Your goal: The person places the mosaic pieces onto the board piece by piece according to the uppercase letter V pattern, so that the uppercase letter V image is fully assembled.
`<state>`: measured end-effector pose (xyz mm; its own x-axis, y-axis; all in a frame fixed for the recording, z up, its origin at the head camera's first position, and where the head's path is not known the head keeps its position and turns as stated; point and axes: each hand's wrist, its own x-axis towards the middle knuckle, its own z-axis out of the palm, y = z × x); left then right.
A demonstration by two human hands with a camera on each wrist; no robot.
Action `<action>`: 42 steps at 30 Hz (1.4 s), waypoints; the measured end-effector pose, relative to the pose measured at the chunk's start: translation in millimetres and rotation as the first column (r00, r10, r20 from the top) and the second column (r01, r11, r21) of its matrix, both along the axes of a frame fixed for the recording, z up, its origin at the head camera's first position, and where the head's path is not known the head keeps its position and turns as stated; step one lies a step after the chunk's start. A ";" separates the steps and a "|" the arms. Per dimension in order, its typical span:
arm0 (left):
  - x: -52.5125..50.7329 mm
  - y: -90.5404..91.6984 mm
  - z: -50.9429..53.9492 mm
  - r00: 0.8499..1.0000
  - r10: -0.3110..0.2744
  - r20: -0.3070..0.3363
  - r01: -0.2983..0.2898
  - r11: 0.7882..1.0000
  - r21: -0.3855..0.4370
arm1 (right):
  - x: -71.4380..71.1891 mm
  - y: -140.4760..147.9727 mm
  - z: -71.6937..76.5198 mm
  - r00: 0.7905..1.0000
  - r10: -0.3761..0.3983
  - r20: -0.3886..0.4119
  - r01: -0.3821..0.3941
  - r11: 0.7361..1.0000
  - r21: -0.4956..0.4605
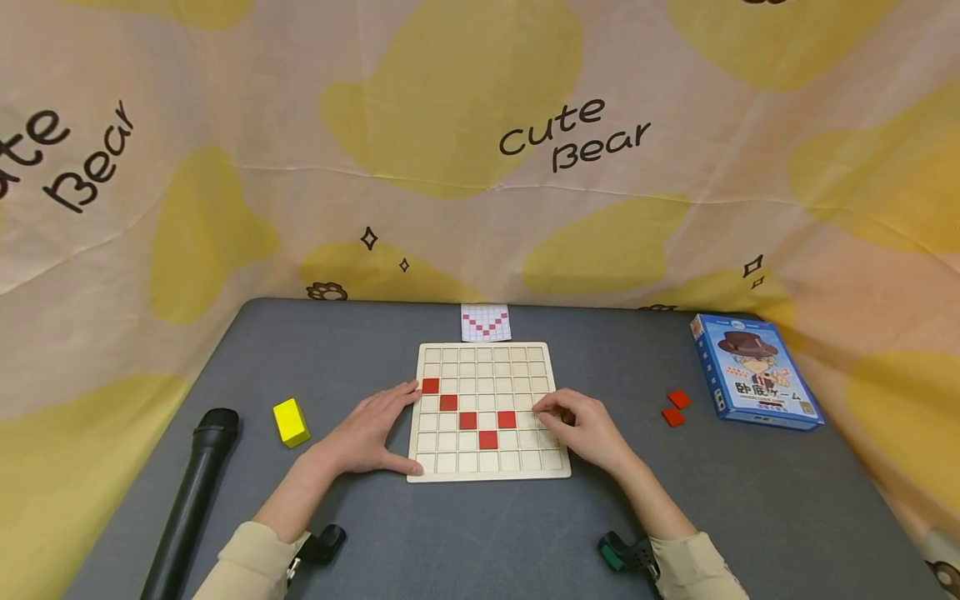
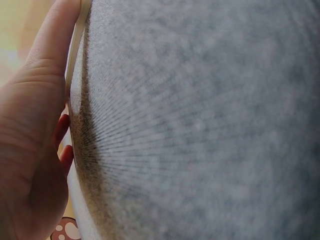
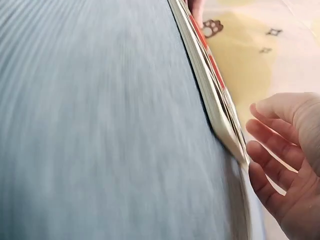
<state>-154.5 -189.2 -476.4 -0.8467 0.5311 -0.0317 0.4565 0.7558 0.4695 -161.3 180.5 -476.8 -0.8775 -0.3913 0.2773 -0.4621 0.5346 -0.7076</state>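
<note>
A square cream grid board (image 1: 491, 477) lies on the grey table, with several red square tiles (image 1: 488, 440) set in its cells in a bent diagonal line. My left hand (image 1: 367, 433) is spread along the board's left edge, fingers at the upper side and thumb by the near left corner. My right hand (image 1: 585, 425) hovers at the board's right side, its fingers loosely bent. No tile shows between the right fingertips (image 3: 254, 145) in the right wrist view. In the left wrist view, the thumb (image 2: 52, 40) lies against the board's edge.
Behind the board lies a pattern card (image 1: 486, 323). Two loose red tiles (image 1: 672, 417) are to the right, near a blue game box (image 1: 761, 375). At left are a yellow block (image 1: 291, 422) and a black microphone-like stick (image 1: 191, 500). A printed cloth (image 1: 450, 167) hangs behind the table.
</note>
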 end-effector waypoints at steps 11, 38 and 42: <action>0.4 -1.4 -3.5 1.000 -0.004 -0.025 0.004 1.000 0.012 | 5.1 51.7 0.9 0.986 -0.164 -0.019 0.164 0.985 0.052; 1.5 -2.1 -4.1 0.999 -0.008 -0.042 0.009 1.000 0.025 | 21.2 158.0 9.7 0.944 -0.296 -0.142 0.324 0.912 0.252; 1.0 -1.7 -4.3 0.999 -0.003 -0.032 0.004 1.000 0.017 | 19.5 162.0 8.4 0.950 -0.276 -0.148 0.308 0.913 0.269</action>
<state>-153.5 -190.9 -480.7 -0.8452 0.5345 0.0044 0.4743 0.7461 0.4673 -141.8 342.5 -468.4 -0.9368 -0.1980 0.2885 -0.3173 0.8283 -0.4618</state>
